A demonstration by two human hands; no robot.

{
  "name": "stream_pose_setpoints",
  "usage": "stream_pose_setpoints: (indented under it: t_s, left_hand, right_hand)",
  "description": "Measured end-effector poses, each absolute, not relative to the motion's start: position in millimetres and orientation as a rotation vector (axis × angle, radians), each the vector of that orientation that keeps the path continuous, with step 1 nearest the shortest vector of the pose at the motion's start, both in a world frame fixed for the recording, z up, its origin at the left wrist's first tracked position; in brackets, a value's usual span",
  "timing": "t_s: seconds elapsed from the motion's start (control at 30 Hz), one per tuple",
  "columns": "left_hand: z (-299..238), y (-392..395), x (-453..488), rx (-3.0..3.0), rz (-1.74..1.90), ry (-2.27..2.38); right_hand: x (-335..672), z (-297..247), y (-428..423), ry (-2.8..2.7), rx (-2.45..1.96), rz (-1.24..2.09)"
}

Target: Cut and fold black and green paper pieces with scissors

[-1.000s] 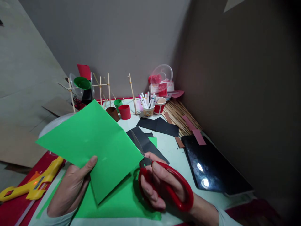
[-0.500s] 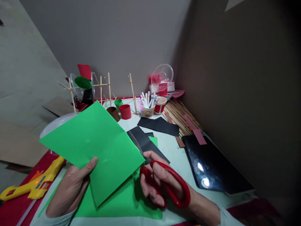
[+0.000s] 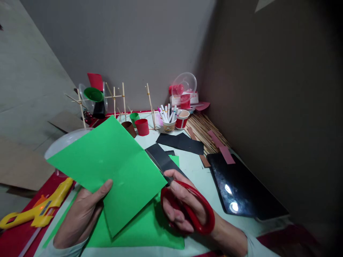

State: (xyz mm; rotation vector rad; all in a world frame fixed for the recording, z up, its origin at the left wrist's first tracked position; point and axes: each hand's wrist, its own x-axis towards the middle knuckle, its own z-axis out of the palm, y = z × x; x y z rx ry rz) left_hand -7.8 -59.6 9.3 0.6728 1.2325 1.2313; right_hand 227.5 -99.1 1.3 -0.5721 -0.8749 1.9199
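Observation:
My left hand (image 3: 80, 214) pinches the lower edge of a green paper sheet (image 3: 109, 167) and holds it tilted above the table, thumb on top. My right hand (image 3: 179, 203) is closed in the red handles of a pair of scissors (image 3: 193, 210). The blades meet the sheet's right edge, partly hidden behind it. A second green sheet (image 3: 144, 228) lies flat on the table beneath both hands.
Black paper pieces (image 3: 180, 142) lie mid-table, a dark tablet (image 3: 241, 189) at right, a yellow glue gun (image 3: 34, 210) at left. At the back stand a red cup (image 3: 142, 127), a marker cup (image 3: 168, 123), wooden stick frames (image 3: 123, 101) and bamboo sticks (image 3: 203, 128).
The scissor blades have closed in along the green sheet's right edge, and my right hand has moved slightly forward. The left hand keeps its hold, the sheet shifting a little right.

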Motion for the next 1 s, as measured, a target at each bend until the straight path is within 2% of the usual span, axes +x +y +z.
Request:
stream_pose_setpoints:
  t_s: [0.77, 1.0]
  left_hand:
    - [16, -65, -9, 0.517, 1.226, 1.205]
    - [11, -62, -11, 0.523, 1.247, 1.197]
  right_hand:
    - [232, -3, -91, -0.926, -0.409, 2.087]
    - [226, -6, -94, -0.782, -0.455, 2.01]
